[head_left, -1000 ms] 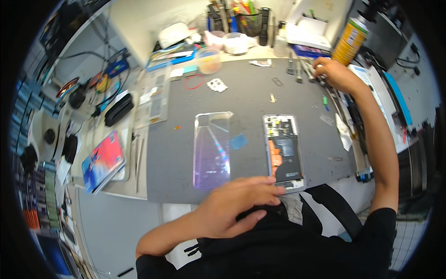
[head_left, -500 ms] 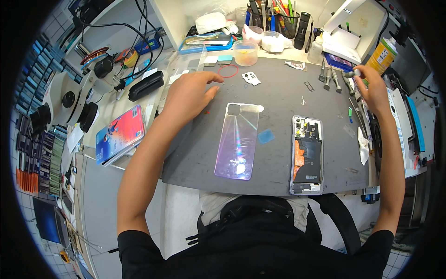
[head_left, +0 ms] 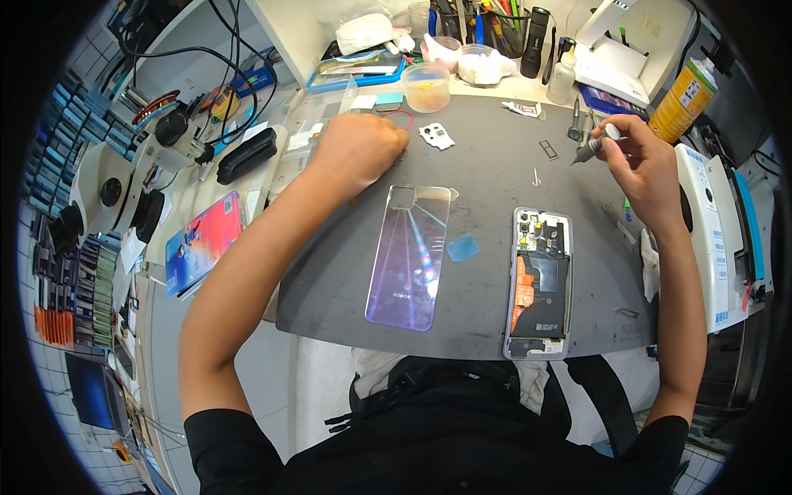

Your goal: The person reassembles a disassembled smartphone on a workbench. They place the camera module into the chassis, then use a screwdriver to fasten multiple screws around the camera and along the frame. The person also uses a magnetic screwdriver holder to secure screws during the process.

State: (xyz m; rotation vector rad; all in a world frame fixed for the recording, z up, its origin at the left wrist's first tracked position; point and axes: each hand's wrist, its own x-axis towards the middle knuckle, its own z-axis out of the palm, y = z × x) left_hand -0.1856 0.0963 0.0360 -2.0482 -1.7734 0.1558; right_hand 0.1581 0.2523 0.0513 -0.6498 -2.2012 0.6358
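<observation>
My right hand (head_left: 642, 161) grips a small grey precision screwdriver (head_left: 587, 150) at the far right of the mat, its tip pointing left and toward me. My left hand (head_left: 355, 150) rests low over the mat's far left, beside a red rubber band (head_left: 399, 119). Its fingers are curled under, so what they hold, if anything, is hidden. Between my arms lie a shiny purple phone back cover (head_left: 404, 272) and, to its right, an opened phone (head_left: 540, 285) showing its black battery and orange flex cable. A blue square film piece (head_left: 464, 247) lies beside the cover.
Beyond my left hand, a silvery metal plate (head_left: 436, 136) lies on the grey mat (head_left: 478, 330). More screwdrivers (head_left: 574, 124) stand at the right edge. Tubs (head_left: 426, 87), a flashlight (head_left: 535, 43) and a spray can (head_left: 683, 101) line the back. A microscope (head_left: 111, 190) stands left.
My right hand has brought the screwdriver inward, lower and left, from the mat's right edge. My left hand's fingers, spread before, are now curled in. The whole view has shifted slightly.
</observation>
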